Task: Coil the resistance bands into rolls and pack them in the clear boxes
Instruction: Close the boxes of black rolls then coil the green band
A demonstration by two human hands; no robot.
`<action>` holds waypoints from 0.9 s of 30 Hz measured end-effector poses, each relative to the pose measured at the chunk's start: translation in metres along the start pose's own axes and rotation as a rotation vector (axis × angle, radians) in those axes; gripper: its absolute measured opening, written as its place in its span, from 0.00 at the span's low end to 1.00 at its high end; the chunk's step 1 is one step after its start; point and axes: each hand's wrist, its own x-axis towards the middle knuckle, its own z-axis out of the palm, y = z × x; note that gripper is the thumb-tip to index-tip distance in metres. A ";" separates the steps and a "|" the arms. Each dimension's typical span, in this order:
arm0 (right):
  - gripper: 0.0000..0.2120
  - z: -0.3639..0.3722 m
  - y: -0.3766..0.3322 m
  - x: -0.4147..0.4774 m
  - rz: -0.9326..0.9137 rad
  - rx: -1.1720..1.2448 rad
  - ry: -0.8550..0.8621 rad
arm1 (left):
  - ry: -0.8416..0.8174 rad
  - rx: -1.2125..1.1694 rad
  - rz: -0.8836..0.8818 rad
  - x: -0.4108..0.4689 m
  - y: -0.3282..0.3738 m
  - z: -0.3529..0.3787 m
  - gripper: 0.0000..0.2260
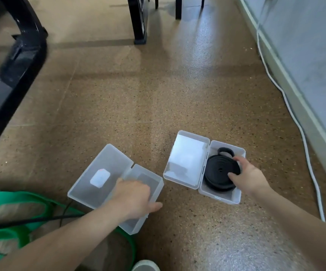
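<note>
Black coil (220, 171): sitting inside the right box (234, 198), whose lid is lying open beside it.
Right hand (248, 178): fingers and thumb curling round the coil's rim, gripping it.
Doing it well: keeping the turns pressed flat while letting go, and tucking the loose loop at the far end below the rim.
Left hand (132, 196): resting on the left box (159, 189); blurred, so I cannot tell its grip.
Green band (17, 198): lying uncoiled near the left box.
Floor (138, 106): speckled brown, shining; a white cable (295, 119) is running along the wall.

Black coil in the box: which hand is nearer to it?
Right. The right hand grips the coil inside the right box; the left hand is away to its left, at the empty left box.
</note>
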 end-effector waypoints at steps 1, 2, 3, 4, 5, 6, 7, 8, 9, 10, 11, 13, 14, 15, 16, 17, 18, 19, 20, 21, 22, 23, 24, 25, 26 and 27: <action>0.25 0.000 0.000 0.001 0.008 0.005 0.008 | -0.041 0.001 -0.003 0.000 0.002 0.008 0.16; 0.27 -0.001 -0.002 0.000 0.027 0.031 0.011 | -0.062 -0.019 -0.001 0.000 0.005 0.014 0.12; 0.29 -0.001 -0.001 0.000 0.047 0.062 0.015 | -0.051 -0.044 -0.003 0.000 0.006 0.019 0.10; 0.30 0.001 0.001 0.000 0.056 0.078 0.023 | -0.011 -0.067 -0.005 0.001 0.006 0.021 0.08; 0.30 0.002 0.003 0.001 0.058 0.070 0.030 | 0.044 -0.078 -0.004 0.003 0.005 0.019 0.07; 0.29 0.003 0.006 0.000 0.058 0.043 0.035 | 0.096 -0.067 0.009 0.006 0.003 0.014 0.07; 0.28 0.003 0.008 0.000 0.059 0.012 0.040 | 0.137 -0.037 0.035 0.010 0.001 0.008 0.07; 0.27 0.003 0.009 -0.001 0.070 -0.017 0.039 | 0.164 0.011 0.065 0.015 -0.001 0.001 0.09; 0.28 0.002 0.009 -0.002 0.085 -0.050 0.034 | 0.180 0.065 0.087 0.021 -0.001 -0.006 0.10; 0.29 0.001 0.009 -0.004 0.096 -0.099 0.035 | 0.187 0.117 0.099 0.027 0.001 -0.013 0.12; 0.30 0.000 0.008 -0.004 0.090 -0.167 0.054 | 0.194 0.159 0.104 0.034 0.005 -0.018 0.13; 0.32 -0.001 0.006 -0.004 -0.001 -0.345 0.134 | 0.198 0.207 0.087 0.050 0.012 -0.025 0.16; 0.33 -0.001 0.004 -0.004 -0.065 -0.422 0.165 | 0.195 0.211 0.066 0.056 0.015 -0.028 0.16; 0.34 0.000 0.004 -0.003 -0.115 -0.469 0.169 | 0.190 0.201 0.040 0.061 0.017 -0.032 0.17; 0.36 0.000 0.004 -0.001 -0.134 -0.489 0.148 | 0.187 0.183 0.018 0.063 0.019 -0.037 0.17; 0.37 0.000 0.004 0.001 -0.127 -0.486 0.111 | 0.189 0.160 0.003 0.065 0.022 -0.040 0.18; 0.38 0.000 0.005 0.002 -0.111 -0.476 0.077 | 0.204 0.132 0.000 0.065 0.025 -0.045 0.20; 0.40 0.000 0.005 0.004 -0.102 -0.480 0.053 | 0.246 0.106 0.022 0.064 0.030 -0.050 0.22; 0.42 0.000 0.004 0.005 -0.103 -0.497 0.034 | 0.305 0.087 0.073 0.063 0.038 -0.055 0.22; 0.44 -0.001 0.003 0.006 -0.115 -0.513 0.018 | 0.366 0.075 0.153 0.062 0.047 -0.058 0.22; 0.46 -0.001 0.001 0.007 -0.128 -0.521 0.005 | 0.405 0.067 0.261 0.061 0.059 -0.059 0.20; 0.48 -0.001 -0.001 0.006 -0.143 -0.522 0.001 | 0.412 0.067 0.383 0.062 0.073 -0.056 0.17; 0.48 0.000 -0.002 0.006 -0.162 -0.523 0.007 | 0.396 0.071 0.496 0.064 0.087 -0.051 0.15; 0.47 0.000 -0.002 0.005 -0.188 -0.528 0.020 | 0.370 0.076 0.578 0.067 0.099 -0.043 0.13; 0.46 0.000 -0.001 0.004 -0.213 -0.537 0.028 | 0.343 0.082 0.620 0.071 0.110 -0.036 0.12; 0.44 0.000 0.001 0.003 -0.232 -0.553 0.029 | 0.323 0.091 0.626 0.077 0.119 -0.030 0.11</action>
